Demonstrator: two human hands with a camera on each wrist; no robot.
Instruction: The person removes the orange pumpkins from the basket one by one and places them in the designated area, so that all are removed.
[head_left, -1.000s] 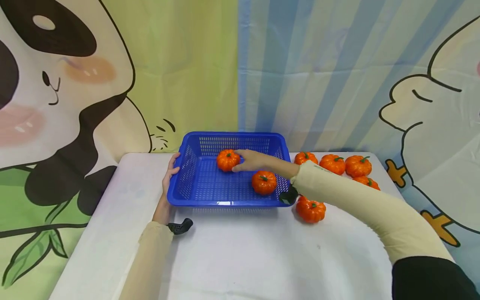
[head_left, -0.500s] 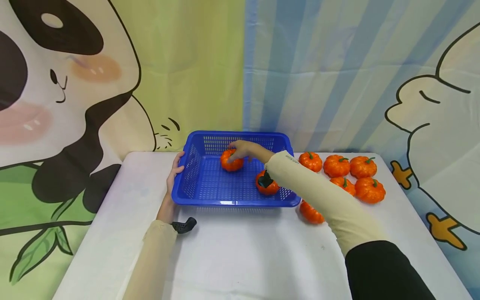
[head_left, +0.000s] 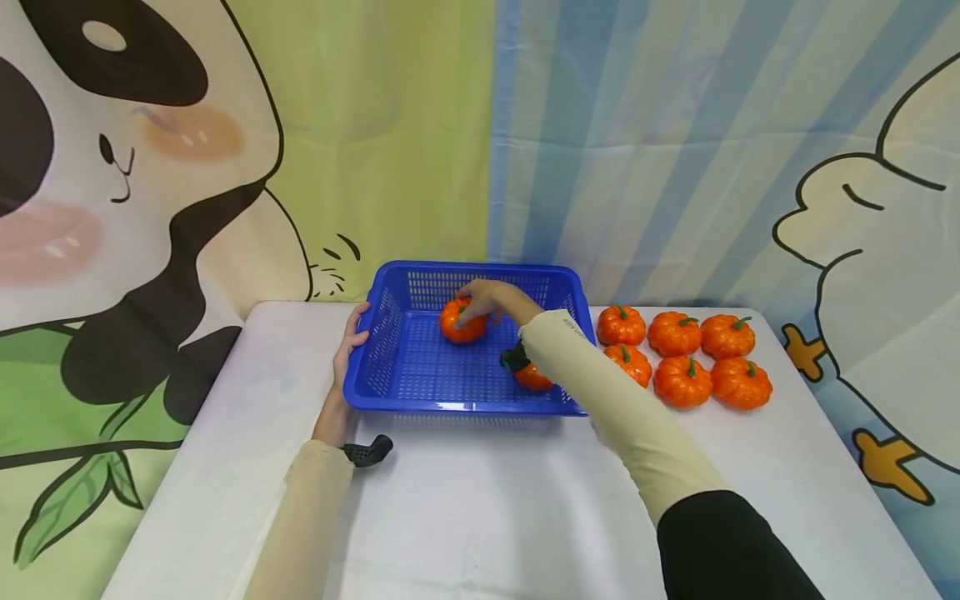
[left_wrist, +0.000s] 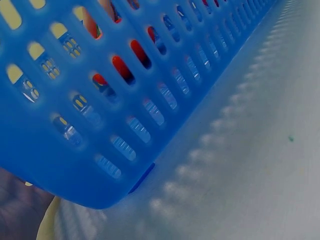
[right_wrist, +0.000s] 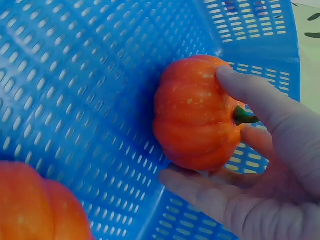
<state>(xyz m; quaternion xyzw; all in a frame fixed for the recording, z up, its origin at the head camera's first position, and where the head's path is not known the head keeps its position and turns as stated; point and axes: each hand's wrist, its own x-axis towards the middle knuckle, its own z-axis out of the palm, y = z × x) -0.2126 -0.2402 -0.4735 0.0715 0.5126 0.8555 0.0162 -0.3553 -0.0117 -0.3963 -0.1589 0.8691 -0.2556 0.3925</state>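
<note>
A blue plastic basket with slotted walls stands on the white table. My left hand holds its left side near the rim; much of that palm is out of sight in the left wrist view, where the basket wall fills the upper left. Inside the basket, my right hand grips a small orange pumpkin towards the back. Thumb and fingers reach round opposite sides of it, its green stem facing the palm. A second pumpkin lies in the basket's front right, partly covered by the right wrist.
Several more orange pumpkins sit in rows on the table, right of the basket. Behind the table hangs a printed curtain with cartoon animals. The right sleeve crosses over the basket's right rim.
My right hand has shifted from the pumpkin's right side to over its top, and the forearm has swung inward. The pumpkin stays nearly in place. My left hand keeps its position on the basket.
</note>
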